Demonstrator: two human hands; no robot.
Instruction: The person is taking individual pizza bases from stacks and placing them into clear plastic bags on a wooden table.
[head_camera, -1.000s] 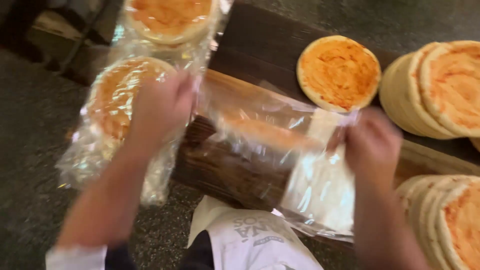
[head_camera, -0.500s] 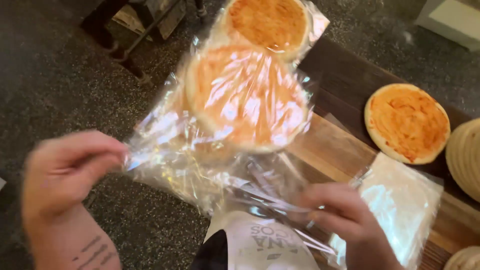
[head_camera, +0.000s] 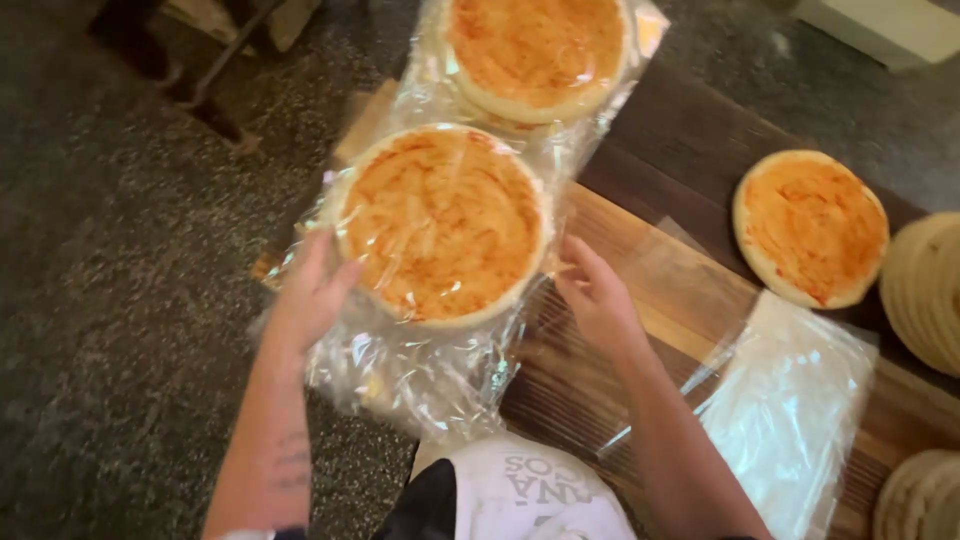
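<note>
Clear bagged pizza bases (head_camera: 440, 225), seemingly stacked

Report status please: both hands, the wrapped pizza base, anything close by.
Left hand and right hand open, flanking bagged pizza base. Second bagged base just behind. Empty bags at right.

Bagged pizza base (head_camera: 440, 225) between hands.

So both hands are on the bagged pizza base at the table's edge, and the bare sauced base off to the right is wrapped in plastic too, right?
Not quite. The head view shows the left hand and right hand at the bagged base, but the base on the right lies unwrapped on the table.
</note>
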